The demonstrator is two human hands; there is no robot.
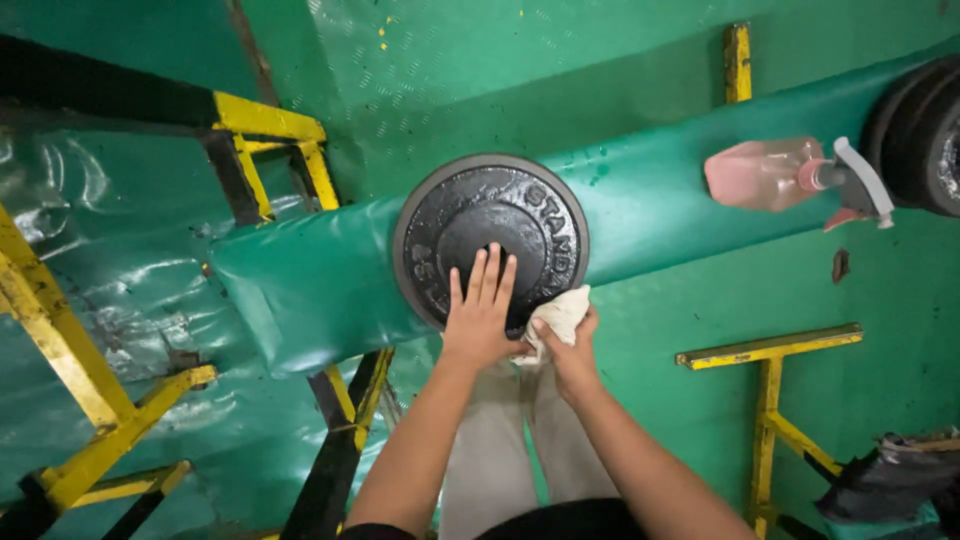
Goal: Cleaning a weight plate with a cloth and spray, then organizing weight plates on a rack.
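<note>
Floor: green textured matting, glossy in places. A long bench padded in green vinyl [330, 280] runs diagonally across the view on a yellow-and-black metal frame [265, 135]; this is the surface carrying the things.

Weight plate [490, 235]: black cast iron, round, raised lettering around the rim, lying flat on the surface near the middle of the view, overhanging the near edge slightly.

Left hand [478, 315]: open, fingers extended and close together, palm pressed flat on the plate's near side, fingertips reaching the centre hub. It grips nothing.

Right hand [572, 345]: fingers curled closed around a bunched cream-white cloth [560, 315]. The cloth touches the plate's near-right edge, just beside the left hand.

Spray bottle [775, 172]: clear plastic, pink liquid, white-and-red trigger head, lying on its side on the surface, well apart from the plate to the right.

Further black plates [925, 130] sit at the right end of the surface, partly cut off by the picture's edge. Another yellow frame [770, 400] stands on the floor, lower right. The person's light trousers show below the forearms.
</note>
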